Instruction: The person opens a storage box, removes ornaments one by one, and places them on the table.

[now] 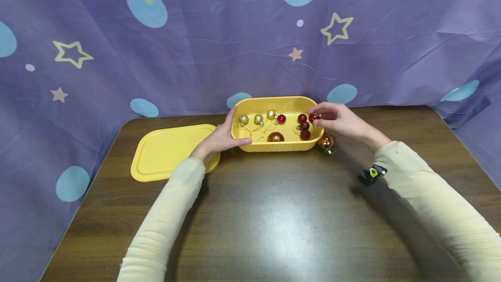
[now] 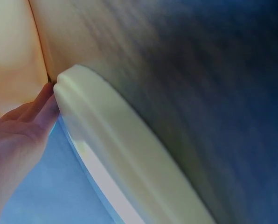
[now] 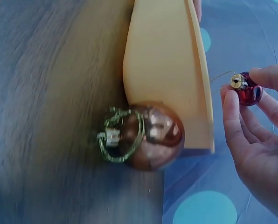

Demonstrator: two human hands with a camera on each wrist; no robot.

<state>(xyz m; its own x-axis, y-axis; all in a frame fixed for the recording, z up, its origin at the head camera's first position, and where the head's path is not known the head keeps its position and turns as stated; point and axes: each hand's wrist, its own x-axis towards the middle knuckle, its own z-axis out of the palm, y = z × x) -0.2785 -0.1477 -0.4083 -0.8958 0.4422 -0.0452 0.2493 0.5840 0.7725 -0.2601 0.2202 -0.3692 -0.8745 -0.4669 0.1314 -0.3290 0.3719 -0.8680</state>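
Observation:
A yellow plastic container stands at the table's back edge. My left hand grips its left end, thumb along the front rim. Above the container's right end, my right hand pinches a shiny red Christmas ball with a gold cap and string. Inside lie gold balls, another shiny red ball, several dark red balls and a copper ball. Another copper ball with a green-gold loop rests on the table beside the container's right front corner.
A yellow lid lies flat on the wooden table, left of the container and partly beneath my left wrist. A purple curtain with stars and blue spots hangs right behind the table.

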